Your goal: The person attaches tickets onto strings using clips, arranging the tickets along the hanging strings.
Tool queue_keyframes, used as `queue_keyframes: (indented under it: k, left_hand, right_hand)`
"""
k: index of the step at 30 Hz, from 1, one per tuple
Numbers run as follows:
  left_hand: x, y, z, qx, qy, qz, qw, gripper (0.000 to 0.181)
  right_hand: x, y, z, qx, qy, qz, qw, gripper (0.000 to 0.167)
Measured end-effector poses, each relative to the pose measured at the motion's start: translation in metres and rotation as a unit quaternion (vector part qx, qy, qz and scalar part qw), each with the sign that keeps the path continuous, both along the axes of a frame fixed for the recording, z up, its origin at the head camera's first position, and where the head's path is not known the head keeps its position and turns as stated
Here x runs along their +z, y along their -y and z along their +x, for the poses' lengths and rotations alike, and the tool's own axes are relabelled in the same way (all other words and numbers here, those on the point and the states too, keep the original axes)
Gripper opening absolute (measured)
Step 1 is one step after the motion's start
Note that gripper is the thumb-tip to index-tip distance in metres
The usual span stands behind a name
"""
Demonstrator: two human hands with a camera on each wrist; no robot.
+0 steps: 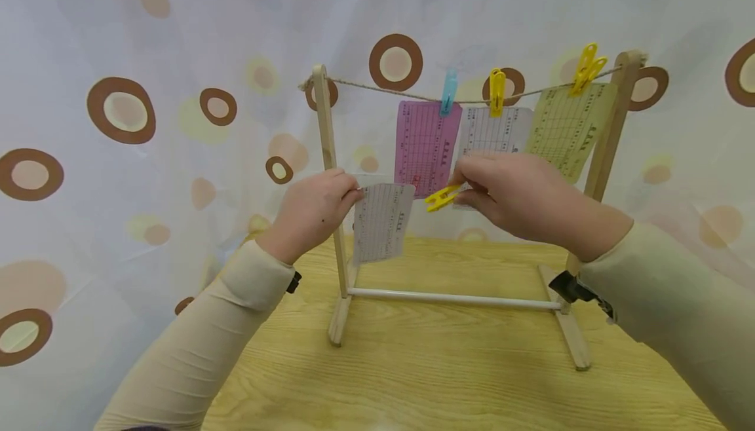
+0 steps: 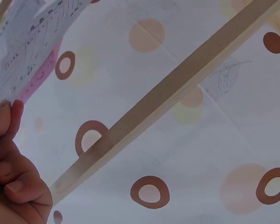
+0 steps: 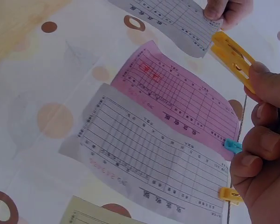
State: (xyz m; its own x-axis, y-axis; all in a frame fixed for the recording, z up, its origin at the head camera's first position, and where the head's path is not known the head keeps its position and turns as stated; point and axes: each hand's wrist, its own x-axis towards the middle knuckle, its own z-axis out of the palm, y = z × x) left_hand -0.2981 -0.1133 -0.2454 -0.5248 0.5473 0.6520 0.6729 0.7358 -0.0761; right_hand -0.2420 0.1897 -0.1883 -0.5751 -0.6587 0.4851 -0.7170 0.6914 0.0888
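Observation:
My left hand [image 1: 315,211] pinches a white printed slip [image 1: 383,224] by its upper left corner, and the slip hangs below the string [image 1: 377,88]. Between thumb and finger of my right hand [image 1: 513,192] is a yellow clothespin [image 1: 441,198], its tip pointing left toward the slip without touching it. Clipped on the string behind are a pink slip [image 1: 426,139] under a blue clothespin [image 1: 449,93], another white slip [image 3: 153,154] under a yellow clothespin, and a yellow-green slip [image 1: 569,123] under two yellow clothespins. My right hand partly covers the second white slip in the head view.
A wooden rack with a left post [image 1: 326,123], a right post [image 1: 607,136] and a white lower bar [image 1: 454,297] holds the string. It stands on a wood-grain table [image 1: 413,365]. Behind hangs a curtain [image 1: 177,44] patterned with brown circles.

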Motion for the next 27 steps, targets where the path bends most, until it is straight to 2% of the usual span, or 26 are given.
queue_keyframes:
  k: [7, 11, 14, 16, 18, 23, 27]
  left_hand:
    - [0.026, 0.006, -0.002, 0.026, -0.014, -0.006, 0.9995, 0.017]
    - [0.044, 0.006, -0.005, 0.058, -0.017, -0.018, 0.9980, 0.019]
    - [0.058, 0.005, -0.009, 0.079, 0.014, -0.018, 0.9966, 0.020]
    - [0.067, 0.004, -0.012, 0.086, 0.049, -0.007, 0.9950, 0.020]
    - [0.075, 0.004, -0.015, 0.093, 0.072, -0.002, 0.9931, 0.021]
    - [0.095, 0.005, -0.020, 0.110, 0.096, 0.003, 0.9893, 0.024]
    - [0.112, 0.002, -0.022, 0.124, 0.102, 0.000, 0.9871, 0.025]
  right_hand:
    - [0.025, 0.011, -0.012, 0.027, -0.049, 0.000, 0.9985, 0.016]
    - [0.046, 0.018, -0.017, 0.019, -0.050, -0.011, 0.9985, 0.011]
    - [0.067, 0.024, -0.020, -0.001, -0.040, -0.017, 0.9991, 0.009]
    - [0.082, 0.028, -0.023, -0.018, -0.033, -0.015, 0.9992, 0.008]
    - [0.094, 0.032, -0.028, -0.030, -0.028, -0.009, 0.9991, 0.008]
    - [0.116, 0.040, -0.043, -0.065, -0.013, 0.007, 0.9978, 0.016]
    - [0.126, 0.046, -0.052, -0.093, 0.011, 0.017, 0.9954, 0.021]
